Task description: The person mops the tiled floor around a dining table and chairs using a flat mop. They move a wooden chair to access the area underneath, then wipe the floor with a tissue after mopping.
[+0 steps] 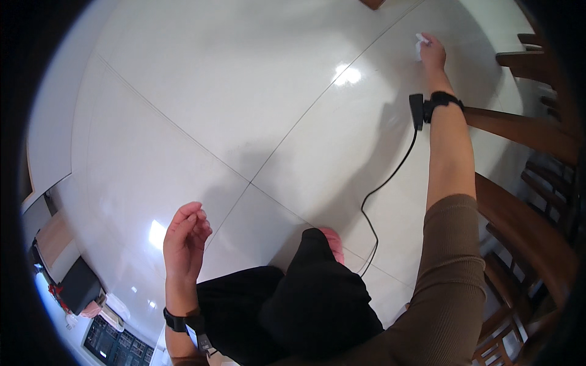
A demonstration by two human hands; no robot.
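Note:
My right hand (433, 51) is stretched far forward at the upper right, closed on a small white piece, perhaps tissue or cloth (419, 48), low over the glossy tiled floor (293, 105). Whether the white piece touches the floor cannot be told. A black strap with a black device (416, 111) sits on my right wrist, and a black cable runs down from it. At the lower left my left hand (187, 238) is raised with its fingers loosely curled and nothing seen in it. It wears a black wrist strap (174, 320) too.
Dark wooden chairs (526, 228) line the right side, close beside my right arm. The black cable (365, 201) hangs in a curve near my leg. A pink slipper (333, 242) shows under my black trousers. A brown wooden piece (372, 3) is at the top edge.

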